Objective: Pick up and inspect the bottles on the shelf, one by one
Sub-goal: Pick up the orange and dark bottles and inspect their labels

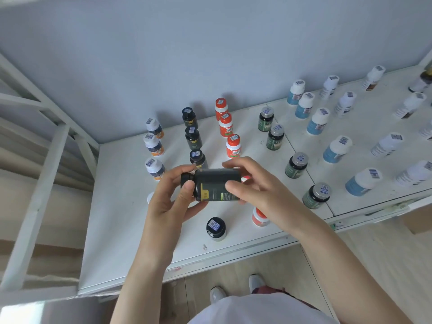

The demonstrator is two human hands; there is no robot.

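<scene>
Black with a yellow-marked label, the held bottle (pixel 216 184) lies sideways in the air above the white shelf (pixel 121 230), cap to the left. The left hand (pixel 168 202) curls round its cap end, thumb pressed on the neck. The right hand (pixel 254 190) grips the base end, thumb on the label and fingers arched over the top. Just below, a dark-capped bottle (pixel 216 228) stands upright near the shelf's front edge, and an orange bottle (pixel 259 217) shows partly under the right wrist. Farther back stand rows of black bottles (pixel 193 136), orange-capped bottles (pixel 226 125), green bottles (pixel 275 137) and blue-labelled bottles (pixel 318 122), before the grey wall (pixel 210 54).
</scene>
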